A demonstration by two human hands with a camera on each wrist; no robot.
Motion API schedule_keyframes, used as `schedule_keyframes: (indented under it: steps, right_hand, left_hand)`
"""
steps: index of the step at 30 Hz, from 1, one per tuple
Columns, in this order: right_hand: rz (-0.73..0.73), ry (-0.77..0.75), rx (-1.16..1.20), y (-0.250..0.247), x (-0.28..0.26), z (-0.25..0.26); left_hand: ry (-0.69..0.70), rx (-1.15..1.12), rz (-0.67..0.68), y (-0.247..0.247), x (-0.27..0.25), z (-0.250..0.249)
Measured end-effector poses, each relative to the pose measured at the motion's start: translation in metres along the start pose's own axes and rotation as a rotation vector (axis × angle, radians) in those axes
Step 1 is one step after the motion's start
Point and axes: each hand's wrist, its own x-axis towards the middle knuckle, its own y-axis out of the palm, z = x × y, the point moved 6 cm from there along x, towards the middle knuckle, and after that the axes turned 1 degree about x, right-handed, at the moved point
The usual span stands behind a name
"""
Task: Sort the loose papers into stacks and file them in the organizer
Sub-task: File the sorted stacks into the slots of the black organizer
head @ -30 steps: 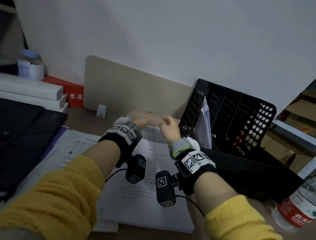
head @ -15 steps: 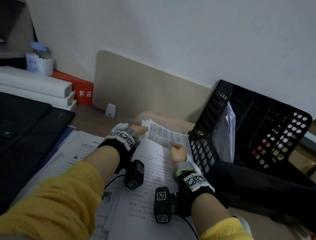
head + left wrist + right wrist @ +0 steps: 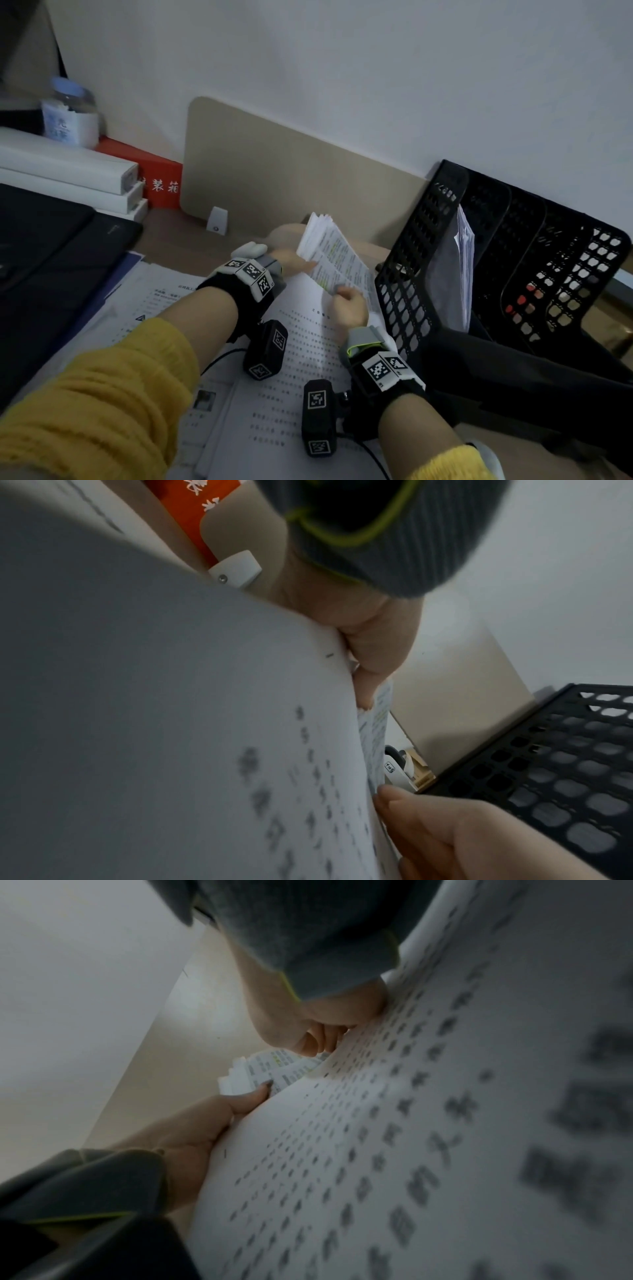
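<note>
A bundle of printed papers (image 3: pixel 330 251) with yellow-green highlights is tilted up off the desk, just left of the black mesh organizer (image 3: pixel 416 274). My left hand (image 3: pixel 296 262) grips the bundle's left edge, thumb on top. My right hand (image 3: pixel 346 303) pinches its near right corner. In the left wrist view the left thumb (image 3: pixel 373 653) presses on the bundle's edge (image 3: pixel 377 731) and the right hand (image 3: pixel 445 831) holds it lower down. The right wrist view shows the right hand (image 3: pixel 308 1031) and left hand (image 3: pixel 205 1129) on the bundle (image 3: pixel 260 1069). The organizer's first slot holds papers (image 3: pixel 464 260).
Loose printed sheets (image 3: pixel 301 359) cover the desk under my wrists. A beige divider panel (image 3: pixel 291 178) stands at the back. White boxes (image 3: pixel 68 178), a red box (image 3: pixel 157 181) and a jar (image 3: pixel 68 113) are at the left, beside a black case (image 3: pixel 44 260). A tape dispenser (image 3: pixel 397 769) sits behind the organizer.
Both hands took hold of the bundle at the far end of the desk and raised it; it now stands steeper and higher beside the organizer.
</note>
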Motion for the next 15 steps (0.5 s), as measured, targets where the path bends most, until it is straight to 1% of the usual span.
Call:
schedule_keyframes:
  steps: [2,3,5,7,9,12,14,15]
  right_hand:
    - [0.004,-0.013,0.083,0.000,-0.006,0.002]
    - [-0.016,-0.018,0.117,-0.002,-0.010,0.005]
    - [-0.010,-0.026,0.184,-0.003,-0.017,0.007]
    - [0.039,-0.026,0.225,-0.001,-0.023,0.009]
    - [0.058,-0.020,0.213,-0.001,-0.029,0.010]
    - [0.109,-0.041,0.112,-0.004,-0.040,0.014]
    - [0.123,-0.049,0.062,-0.011,-0.049,0.021]
    - [0.107,-0.053,0.056,-0.017,-0.051,0.024]
  left_hand:
    - [0.177,-0.082,-0.059,-0.008,-0.004,-0.014]
    - [0.233,-0.082,-0.095,-0.013,-0.011,-0.022]
    - [0.264,-0.116,-0.155,-0.021,-0.022,-0.037]
    - [0.279,-0.158,-0.217,-0.029,-0.034,-0.048]
    - [0.327,-0.255,-0.268,-0.038,-0.047,-0.059]
    - [0.405,-0.401,-0.357,-0.055,-0.068,-0.073]
    - [0.465,-0.423,-0.425,-0.070,-0.085,-0.085]
    - [0.481,-0.438,-0.458,-0.078,-0.093,-0.090]
